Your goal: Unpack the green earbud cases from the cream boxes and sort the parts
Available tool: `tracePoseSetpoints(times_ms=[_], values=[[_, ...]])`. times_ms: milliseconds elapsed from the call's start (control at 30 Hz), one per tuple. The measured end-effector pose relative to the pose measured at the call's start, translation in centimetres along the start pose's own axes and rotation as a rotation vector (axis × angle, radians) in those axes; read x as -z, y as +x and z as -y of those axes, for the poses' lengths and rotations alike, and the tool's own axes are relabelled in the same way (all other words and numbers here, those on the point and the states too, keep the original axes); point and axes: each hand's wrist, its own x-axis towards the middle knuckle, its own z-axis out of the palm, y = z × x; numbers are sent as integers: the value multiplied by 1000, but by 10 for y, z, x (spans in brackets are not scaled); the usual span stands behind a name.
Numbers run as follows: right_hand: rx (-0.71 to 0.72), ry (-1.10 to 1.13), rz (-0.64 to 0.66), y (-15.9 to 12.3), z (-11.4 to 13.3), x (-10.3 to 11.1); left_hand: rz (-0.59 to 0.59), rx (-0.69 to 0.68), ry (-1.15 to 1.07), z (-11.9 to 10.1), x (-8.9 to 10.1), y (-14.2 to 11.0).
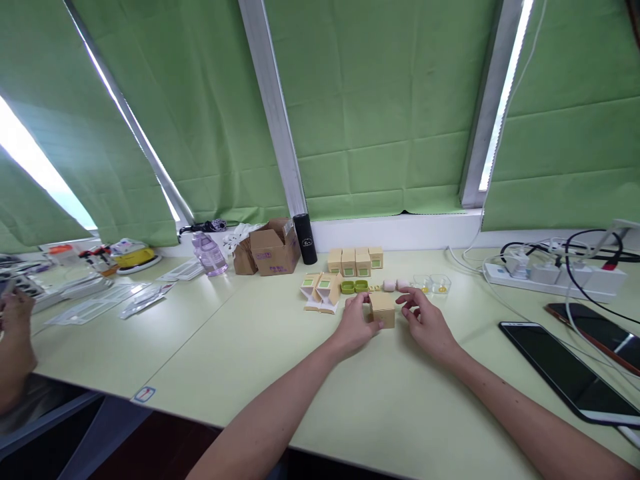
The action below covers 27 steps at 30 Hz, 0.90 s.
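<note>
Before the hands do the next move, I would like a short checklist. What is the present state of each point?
1. Left hand touching the small cardboard box: ok.
2. Right hand touching that box: not ok, it appears just beside it.
3. Contents of that box known: cannot tell, its walls hide the inside.
4. Grouped boxes apart from both hands: ok.
5. Black tablet apart from the right hand: ok.

Left of centre, a broad stretch of bare desk [215,347] leaves a low passage up to the cardboard carton [275,253]. Beyond the small box [383,312] at centre, little boxes [349,262], green trays [347,287] and clear cups [440,285] bar the way. At right, a power strip [550,287], cables [593,231] and phones [570,367] obstruct.
</note>
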Motion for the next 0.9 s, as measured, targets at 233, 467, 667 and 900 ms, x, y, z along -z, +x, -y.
tracePoseSetpoints(times_ms=[233,467,667,900], values=[[27,-49,-90,1,9,6,-69,-62,-15,-2,-8,-1],[156,-124,-121,-6,24,8,-204,-363,279,-13,-3,-9],[272,-182,-97,-12,31,6,-300,-640,539,-10,-2,-10],[353,-277,-60,-16,31,5,-349,-766,734,-9,-6,-12]])
